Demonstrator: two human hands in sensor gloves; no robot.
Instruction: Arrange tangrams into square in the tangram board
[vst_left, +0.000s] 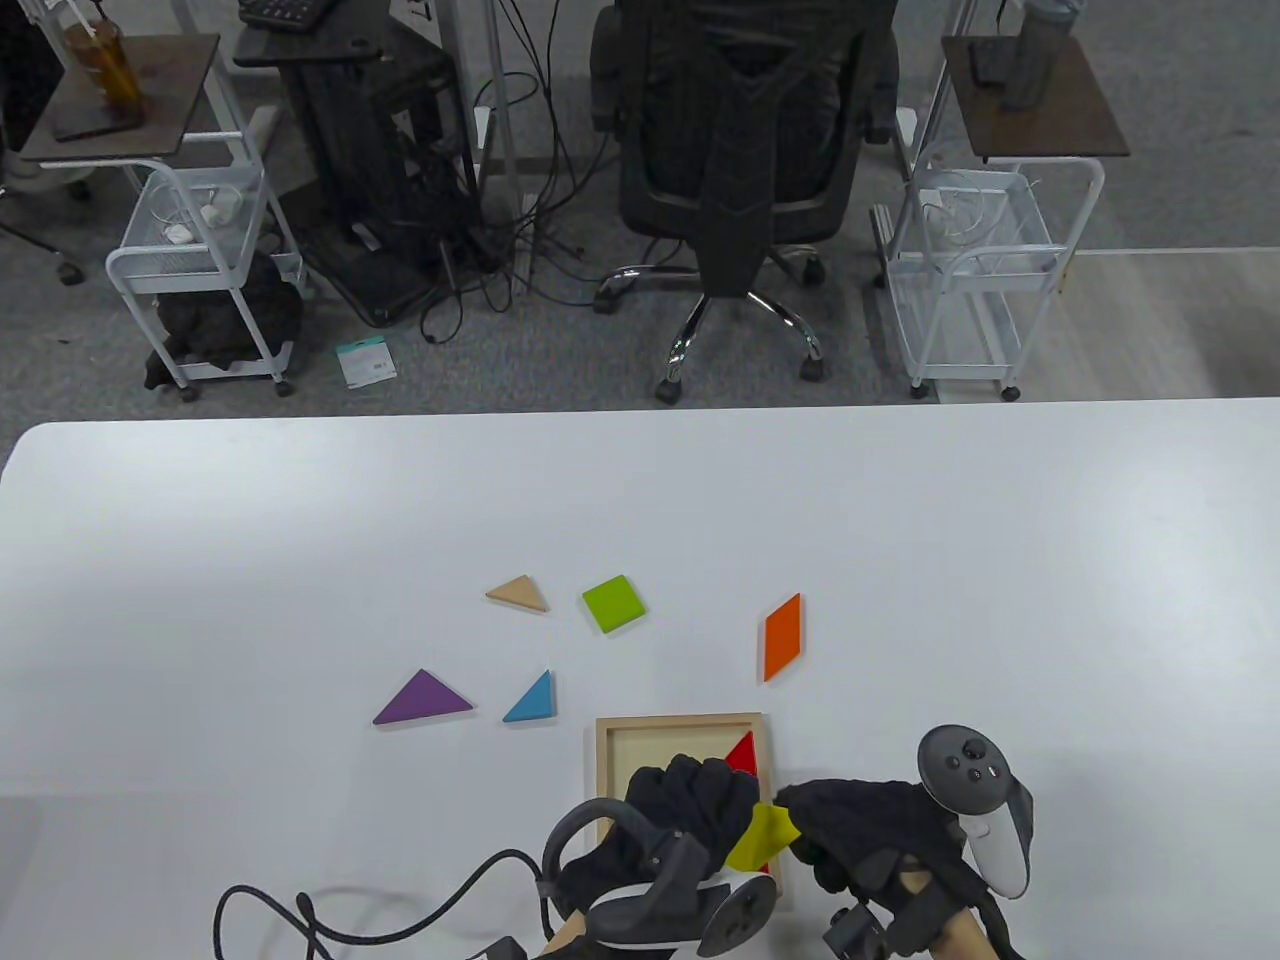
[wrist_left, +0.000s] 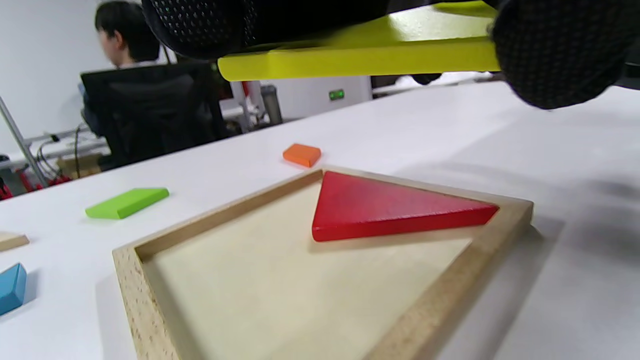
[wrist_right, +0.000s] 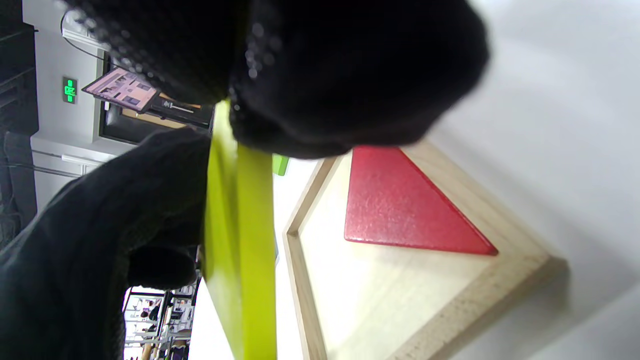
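Holding flat yellow wooden triangle (vst_left: 762, 836) above shallow square wooden tangram board (vst_left: 681, 722), at its right rim, clear of tray floor. Left hand (vst_left: 690, 800) and right hand (vst_left: 850, 815) both pinching it by opposite edges, fingers curled on piece. Second of seven pieces, judging by layout: large red wooden triangle (wrist_left: 390, 207) already seated in far right corner of board. Yellow piece held roughly level, long edge running left-right in left wrist view; exact corner heading hidden by gloves. Next move likely needs rotating long edge to meet red triangle's long edge, then lowering flat. Loose on white tabletop (vst_left: 300, 560), untouched: orange parallelogram (vst_left: 782, 636), green square (vst_left: 613, 603), blue triangle (vst_left: 531, 699), purple triangle (vst_left: 421, 698), plain wood triangle (vst_left: 519, 593).
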